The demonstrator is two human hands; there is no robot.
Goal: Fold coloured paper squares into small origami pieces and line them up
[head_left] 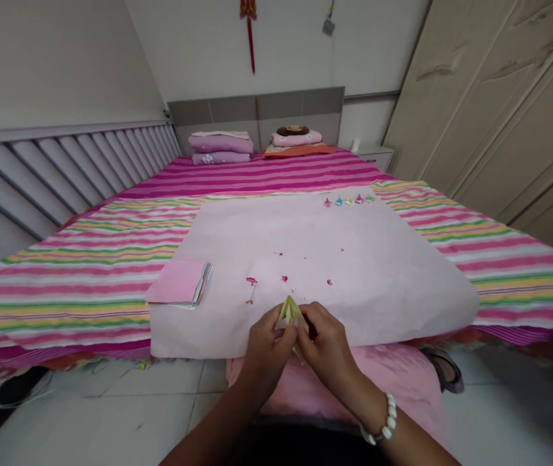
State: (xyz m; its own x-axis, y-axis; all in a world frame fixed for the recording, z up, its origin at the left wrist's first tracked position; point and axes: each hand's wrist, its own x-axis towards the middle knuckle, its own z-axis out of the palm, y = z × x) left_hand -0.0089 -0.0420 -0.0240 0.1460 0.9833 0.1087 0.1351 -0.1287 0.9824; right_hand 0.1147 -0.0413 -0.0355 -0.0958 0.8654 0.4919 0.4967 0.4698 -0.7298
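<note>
A yellow-green piece of folded paper (pixel 290 309) is held between both hands, just above the near edge of a large white sheet (pixel 363 259). My left hand (pixel 267 343) pinches its left side, the fingers curled in. On the other side my right hand (pixel 327 336) grips it with thumb and fingers, a white bead bracelet on that wrist. The paper rises to a point between the fingertips; its lower part is mostly hidden by the hands. A stack of coloured paper squares (pixel 179 283), pink on top, lies at the sheet's left edge.
Several small folded paper shapes (pixel 348 201) stand in a row at the sheet's far right. Small red scraps (pixel 251 281) lie mid-sheet. The sheet rests on a striped bed (pixel 96 259); folded bedding (pixel 221 144) is at the headboard. A pink cushion (pixel 392 382) sits below the near edge.
</note>
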